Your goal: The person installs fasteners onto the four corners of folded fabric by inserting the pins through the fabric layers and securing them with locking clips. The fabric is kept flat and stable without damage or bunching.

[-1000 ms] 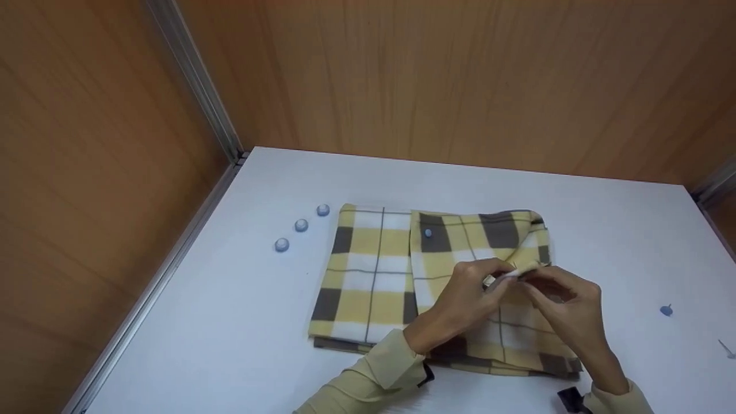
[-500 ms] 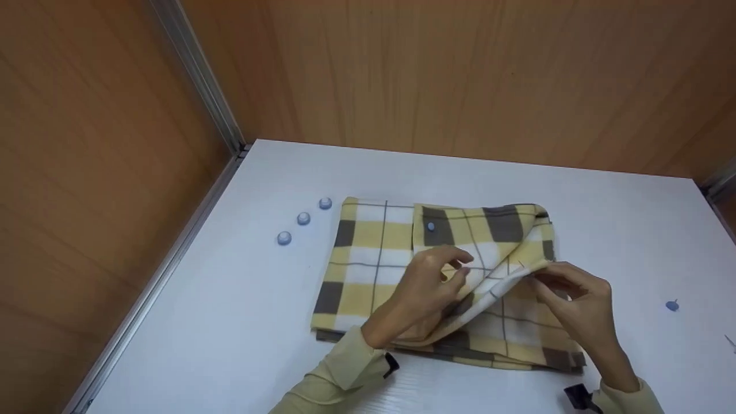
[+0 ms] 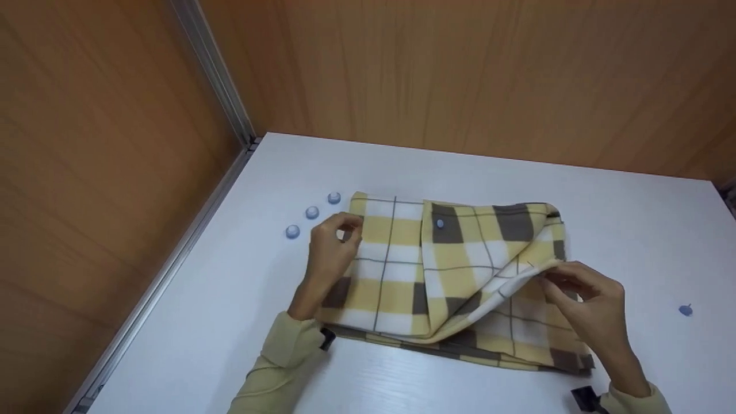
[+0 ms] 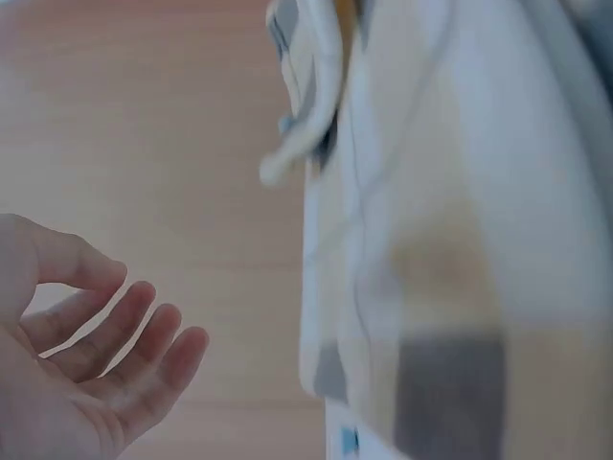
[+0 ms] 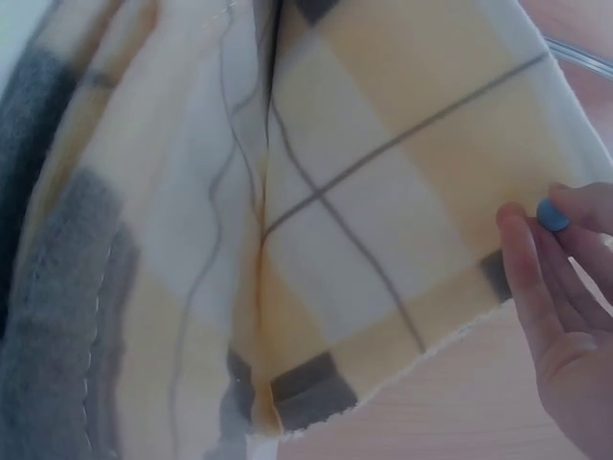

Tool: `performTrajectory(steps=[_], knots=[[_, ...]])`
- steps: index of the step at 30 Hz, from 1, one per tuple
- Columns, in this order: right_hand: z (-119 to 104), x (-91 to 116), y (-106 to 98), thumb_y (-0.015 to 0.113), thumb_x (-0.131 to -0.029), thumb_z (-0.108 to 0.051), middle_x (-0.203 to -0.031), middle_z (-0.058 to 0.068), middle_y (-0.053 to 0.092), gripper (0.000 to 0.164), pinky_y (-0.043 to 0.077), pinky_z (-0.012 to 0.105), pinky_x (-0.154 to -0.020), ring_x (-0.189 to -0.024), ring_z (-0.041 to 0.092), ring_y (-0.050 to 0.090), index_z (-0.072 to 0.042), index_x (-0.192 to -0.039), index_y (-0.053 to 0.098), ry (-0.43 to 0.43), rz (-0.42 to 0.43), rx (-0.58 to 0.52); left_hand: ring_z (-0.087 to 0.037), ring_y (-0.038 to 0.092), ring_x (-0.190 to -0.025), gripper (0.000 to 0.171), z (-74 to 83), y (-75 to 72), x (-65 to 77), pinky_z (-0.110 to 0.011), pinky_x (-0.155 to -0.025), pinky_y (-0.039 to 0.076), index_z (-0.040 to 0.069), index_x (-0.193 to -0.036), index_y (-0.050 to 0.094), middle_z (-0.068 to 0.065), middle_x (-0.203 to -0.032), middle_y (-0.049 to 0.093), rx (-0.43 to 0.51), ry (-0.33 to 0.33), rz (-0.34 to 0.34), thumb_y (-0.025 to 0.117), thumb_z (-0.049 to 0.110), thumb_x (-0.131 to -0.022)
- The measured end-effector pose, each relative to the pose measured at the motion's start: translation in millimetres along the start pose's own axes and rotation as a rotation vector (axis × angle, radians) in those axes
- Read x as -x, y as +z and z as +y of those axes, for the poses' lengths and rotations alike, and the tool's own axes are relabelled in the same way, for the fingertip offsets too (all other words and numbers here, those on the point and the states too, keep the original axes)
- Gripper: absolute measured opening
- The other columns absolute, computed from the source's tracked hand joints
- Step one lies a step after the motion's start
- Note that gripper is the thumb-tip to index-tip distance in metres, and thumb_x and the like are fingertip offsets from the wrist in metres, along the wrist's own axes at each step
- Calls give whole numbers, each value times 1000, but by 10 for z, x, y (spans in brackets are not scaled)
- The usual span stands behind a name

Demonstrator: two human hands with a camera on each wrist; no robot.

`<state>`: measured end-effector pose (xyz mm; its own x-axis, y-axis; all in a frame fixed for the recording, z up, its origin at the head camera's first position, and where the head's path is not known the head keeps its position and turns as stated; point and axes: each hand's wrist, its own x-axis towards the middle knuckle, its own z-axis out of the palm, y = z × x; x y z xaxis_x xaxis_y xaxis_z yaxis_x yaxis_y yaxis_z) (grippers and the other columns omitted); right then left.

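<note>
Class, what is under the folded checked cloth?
The checked cloth lies on a white table, visible around it. Anything else beneath the cloth is covered and cannot be seen.

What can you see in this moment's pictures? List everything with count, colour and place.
Plaid cloth: one, yellow, white and dark grey, folded on the table
Pin head on cloth: one, blue, on a dark square
Held pin head: one, blue, in the right hand's fingers
Loose pin: one, blue-headed, right of the cloth
Round caps: three, pale blue, slanting row left of the cloth
Table: one, white, beneath everything
Wood panels: at least two, brown, behind and left
Metal strips: at least two, silver, left corner and table's left side
Sleeves: two, khaki, on the forearms
Left hand: one, beside the cloth's left edge
Right hand: one, at the cloth's right side
</note>
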<state>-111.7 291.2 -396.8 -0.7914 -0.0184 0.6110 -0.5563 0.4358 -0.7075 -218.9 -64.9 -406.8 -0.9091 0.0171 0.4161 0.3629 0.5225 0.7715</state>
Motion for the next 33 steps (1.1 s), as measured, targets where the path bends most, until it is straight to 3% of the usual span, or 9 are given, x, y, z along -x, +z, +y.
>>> performTrajectory(steps=[7, 16, 25, 33], knots=[[-22, 10, -24, 63, -64, 22, -85, 18, 62, 32, 49, 18, -61, -75, 16, 61, 8, -93, 63, 17, 4, 30, -23, 53, -89, 14, -446, -347, -245, -33, -76, 44, 6, -90, 66, -8, -93, 60, -129, -184, 55, 61, 5, -76], [-31, 22, -39, 63, -63, 23, -84, 17, 61, 32, 49, 19, -63, -74, 16, 61, 9, -92, 63, 4, -7, 29, -30, 37, -116, 27, -907, -561, -288, -45, -93, 32, 7, -103, 62, -12, -121, 47, -235, -333, -116, 57, 3, -77], [-36, 20, -55, 63, -63, 23, -83, 18, 61, 33, 49, 19, -61, -73, 17, 61, 9, -93, 63, 8, -10, 31, -33, 32, -120, 40, -1062, -561, -294, -46, -88, 38, 11, -115, 56, -15, -128, 40, -265, -426, -160, 57, 0, -77], [-26, 22, -61, 64, -63, 23, -82, 18, 61, 33, 49, 18, -60, -71, 17, 61, 8, -92, 63, 15, -15, 48, -33, 46, -106, 40, -1162, -527, -302, -44, -78, 44, 5, -112, 58, -19, -116, 49, -280, -439, -173, 54, -5, -73]])
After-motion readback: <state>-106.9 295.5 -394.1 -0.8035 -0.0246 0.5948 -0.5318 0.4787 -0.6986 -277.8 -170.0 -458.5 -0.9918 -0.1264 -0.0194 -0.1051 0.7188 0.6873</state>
